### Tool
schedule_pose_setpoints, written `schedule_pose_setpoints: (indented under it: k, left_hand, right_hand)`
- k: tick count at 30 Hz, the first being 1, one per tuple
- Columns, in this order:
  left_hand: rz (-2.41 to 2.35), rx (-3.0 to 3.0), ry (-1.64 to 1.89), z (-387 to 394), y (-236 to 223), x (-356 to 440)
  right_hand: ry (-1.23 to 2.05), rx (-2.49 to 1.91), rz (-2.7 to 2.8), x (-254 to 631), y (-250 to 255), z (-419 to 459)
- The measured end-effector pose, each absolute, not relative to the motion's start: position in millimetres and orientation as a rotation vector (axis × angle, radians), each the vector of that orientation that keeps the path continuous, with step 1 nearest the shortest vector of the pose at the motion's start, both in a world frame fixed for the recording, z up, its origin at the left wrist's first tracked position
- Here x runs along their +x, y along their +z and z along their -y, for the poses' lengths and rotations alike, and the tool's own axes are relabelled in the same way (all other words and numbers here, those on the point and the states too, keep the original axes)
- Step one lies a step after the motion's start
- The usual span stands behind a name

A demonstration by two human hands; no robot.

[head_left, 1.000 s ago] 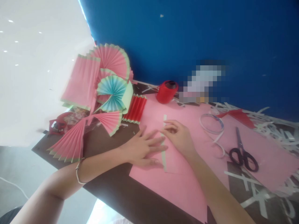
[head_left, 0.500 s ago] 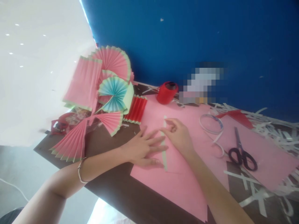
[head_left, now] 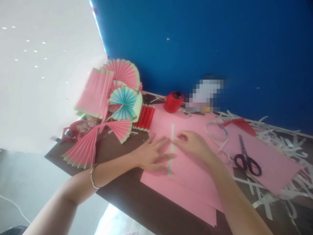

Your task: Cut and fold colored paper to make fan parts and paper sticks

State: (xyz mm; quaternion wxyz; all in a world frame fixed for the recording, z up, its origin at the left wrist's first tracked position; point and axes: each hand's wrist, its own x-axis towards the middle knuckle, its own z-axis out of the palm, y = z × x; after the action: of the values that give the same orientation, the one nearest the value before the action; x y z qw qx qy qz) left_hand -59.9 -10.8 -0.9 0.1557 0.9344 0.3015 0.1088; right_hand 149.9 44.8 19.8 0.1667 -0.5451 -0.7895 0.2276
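Pink paper sheets [head_left: 190, 204] lie overlapped on the dark brown table. A narrow strip [head_left: 172, 130], whitish above and pale green lower down, runs along the left edge of the upper sheet. My left hand [head_left: 152, 156] lies flat on the paper with fingers spread, its fingertips reaching the strip. From the other side, my right hand [head_left: 193, 143] curls with its fingers closed, their tips touching the strip at mid-length. Whatever is between them is too small to make out. Right of this hand lie a roll of tape [head_left: 217, 131] and dark-handled scissors [head_left: 247, 160].
Folded pink paper fans [head_left: 81, 147], a blue-green fan [head_left: 123, 102] and a pleated red piece [head_left: 144, 117] stand at the left. A red roll [head_left: 174, 101] stands near the blue wall [head_left: 195, 39]. White paper scraps [head_left: 286, 143] cover the right side.
My right hand has slid a little down along the strip, uncovering more of its upper end. My left hand stays spread on the paper. The camera view has shifted slightly.
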Motion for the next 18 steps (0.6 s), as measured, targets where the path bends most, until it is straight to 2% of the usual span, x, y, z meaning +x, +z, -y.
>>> schedule_pose_setpoints:
  k: [3,7,9,18]
  left_hand:
    - [-0.898,2.508,0.466,11,-1,-65]
    - [-1.095,1.964,0.867,9,0,-65]
    - [-1.121,1.751,0.940,6,2,-59]
    - [-0.990,1.668,0.566,-8,21,-12]
  right_hand:
    - [0.825,-1.521,2.160,156,34,-38]
    - [0.994,-1.467,1.846,172,40,-25]
    - [1.071,-1.469,1.725,178,38,-16]
    - [1.103,-1.436,1.539,175,44,20]
